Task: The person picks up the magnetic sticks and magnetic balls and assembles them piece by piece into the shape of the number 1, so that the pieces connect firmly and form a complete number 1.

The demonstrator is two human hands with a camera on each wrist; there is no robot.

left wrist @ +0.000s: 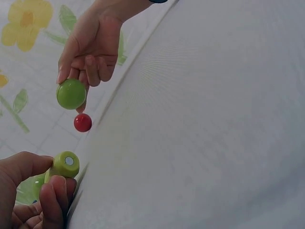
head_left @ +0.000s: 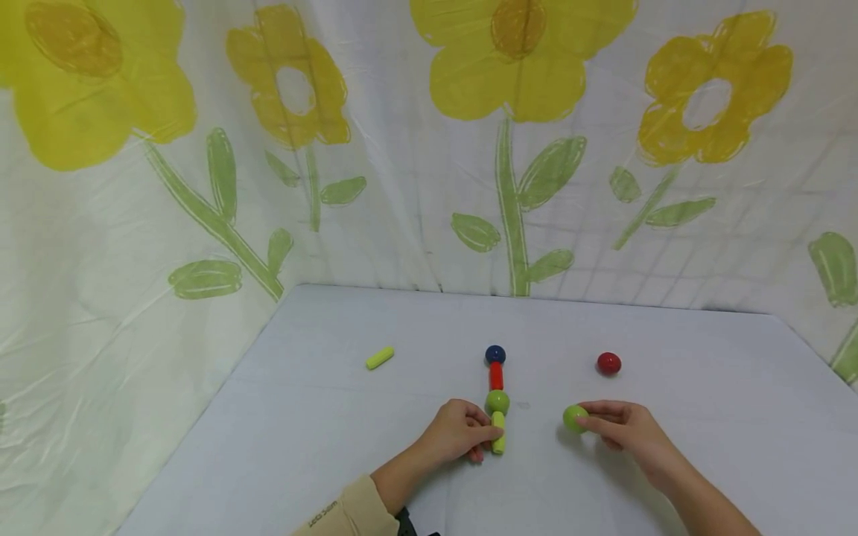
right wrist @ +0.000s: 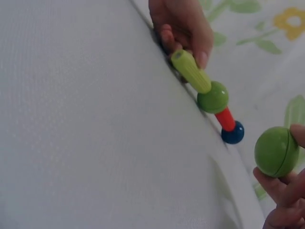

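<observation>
In the head view a chain lies on the table, running from a dark blue ball (head_left: 495, 354) through a red rod (head_left: 496, 376) and a green ball (head_left: 497, 402) to a yellow-green rod (head_left: 498, 439) at the near end. My left hand (head_left: 456, 432) pinches that yellow-green rod between thumb and fingers. A silver disc (left wrist: 69, 161) shows in the rod's free end in the left wrist view. To the right of the chain, apart from it, my right hand (head_left: 633, 434) holds a second green ball (right wrist: 276, 151) by its fingertips.
A red ball (head_left: 609, 363) lies beyond my right hand. Farther left on the white table (head_left: 295, 447) is a loose yellow-green rod (head_left: 380, 358). Behind the table's far edge hangs a white curtain (head_left: 402, 223) with yellow flowers.
</observation>
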